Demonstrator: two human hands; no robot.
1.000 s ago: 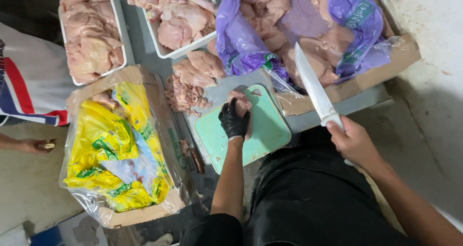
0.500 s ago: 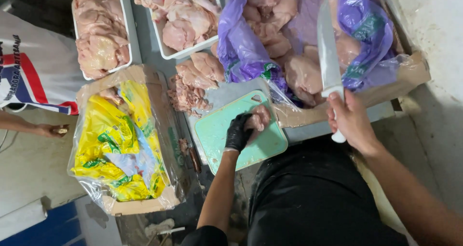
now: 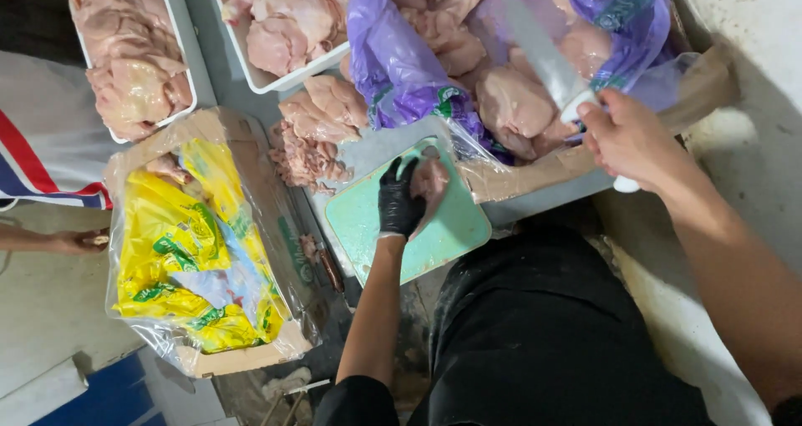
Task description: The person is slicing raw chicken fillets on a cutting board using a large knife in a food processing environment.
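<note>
My left hand (image 3: 399, 199) wears a black glove and presses a piece of raw chicken (image 3: 432, 181) onto a green cutting board (image 3: 434, 234). My right hand (image 3: 628, 135) is bare and grips the white handle of a large knife (image 3: 545, 54), whose blade points up and left over the chicken in a purple bag (image 3: 393, 58). The knife is raised, well apart from the board.
Two white trays (image 3: 185, 75) of raw chicken sit at the top left, with loose pieces (image 3: 313, 125) on the steel table. A cardboard box (image 3: 251, 175) with yellow plastic bags stands at left. Another person's striped sleeve (image 3: 46, 142) and hand (image 3: 79, 240) are at far left.
My right hand has swung the knife up and to the right over the purple bag. My left hand has drawn a chicken piece onto the cutting board.
</note>
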